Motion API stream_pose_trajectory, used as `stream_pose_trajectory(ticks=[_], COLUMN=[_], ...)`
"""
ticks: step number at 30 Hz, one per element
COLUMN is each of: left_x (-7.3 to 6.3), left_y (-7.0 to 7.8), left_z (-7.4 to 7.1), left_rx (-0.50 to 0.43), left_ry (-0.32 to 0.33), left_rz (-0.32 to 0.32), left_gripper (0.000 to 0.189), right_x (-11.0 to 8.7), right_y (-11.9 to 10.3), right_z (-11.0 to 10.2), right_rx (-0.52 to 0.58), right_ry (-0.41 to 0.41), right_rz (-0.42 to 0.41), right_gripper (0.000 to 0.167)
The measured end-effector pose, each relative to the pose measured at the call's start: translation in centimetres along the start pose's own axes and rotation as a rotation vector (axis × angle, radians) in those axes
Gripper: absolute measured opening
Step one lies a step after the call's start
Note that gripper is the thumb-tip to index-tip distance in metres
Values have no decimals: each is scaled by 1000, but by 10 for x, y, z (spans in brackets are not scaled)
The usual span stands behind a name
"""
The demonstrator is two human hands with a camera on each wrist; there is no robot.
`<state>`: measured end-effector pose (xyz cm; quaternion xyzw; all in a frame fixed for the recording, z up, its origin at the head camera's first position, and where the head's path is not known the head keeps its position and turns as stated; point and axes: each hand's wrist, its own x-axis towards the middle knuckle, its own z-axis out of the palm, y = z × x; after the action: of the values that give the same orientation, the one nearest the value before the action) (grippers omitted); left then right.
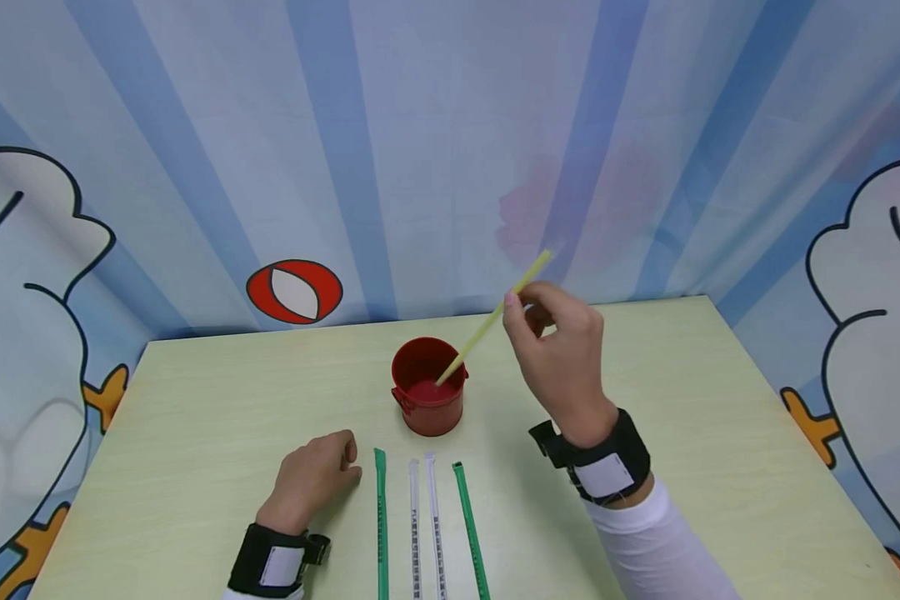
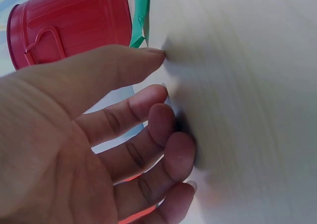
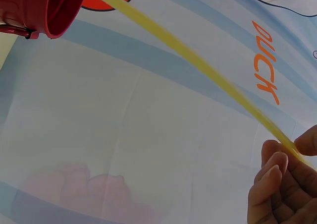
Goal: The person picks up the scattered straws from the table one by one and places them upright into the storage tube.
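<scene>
Over the far half of the desk (image 1: 255, 375), the right hand (image 1: 558, 358) pinches a yellow straw (image 1: 480, 333), its lower end at the mouth of a red bucket (image 1: 432, 417). The left hand (image 1: 311, 475), empty and loosely bent, is nearer the front edge. One straw seems nearly in, unreleased; two green straws (image 1: 381, 517) and two white straws (image 1: 416, 525) lie outside, their dark print illegible. Orange lettering (image 3: 266, 63) on the backdrop (image 3: 148, 135) reads "DUCK".

Head view: bright, diffuse light; soft shadow right of lower centre on the pale wood-grain tabletop (image 1: 727, 417); wide-angle stretch toward the side edges. Left wrist view: tabletop washed out, blurred at right; smudged shadows mid-frame beside the bare left hand (image 2: 74, 149). Right wrist view: dimmer, greyish; thin yellow plastic straw (image 3: 198, 62) slightly soft-edged.
</scene>
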<state>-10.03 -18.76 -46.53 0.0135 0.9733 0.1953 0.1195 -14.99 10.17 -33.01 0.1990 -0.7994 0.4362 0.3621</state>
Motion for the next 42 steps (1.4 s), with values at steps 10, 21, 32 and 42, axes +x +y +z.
stream_pose_trajectory(ticks=[10, 21, 32, 42], left_x=[-2, 0, -1, 0], left_y=[2, 1, 1, 0], left_z=[-1, 0, 0, 1], left_rx=[5, 0, 2, -8], left_ry=[15, 3, 10, 17], left_rz=[17, 0, 7, 6], left_gripper=[17, 18, 19, 18], right_x=[-11, -22, -31, -34], right_y=[7, 12, 19, 25], right_z=[14, 24, 34, 39], right_rx=[-25, -46, -75, -100], right_ry=[-86, -136, -204, -259], right_rz=[21, 77, 145, 198], right_gripper=[10, 11, 12, 14])
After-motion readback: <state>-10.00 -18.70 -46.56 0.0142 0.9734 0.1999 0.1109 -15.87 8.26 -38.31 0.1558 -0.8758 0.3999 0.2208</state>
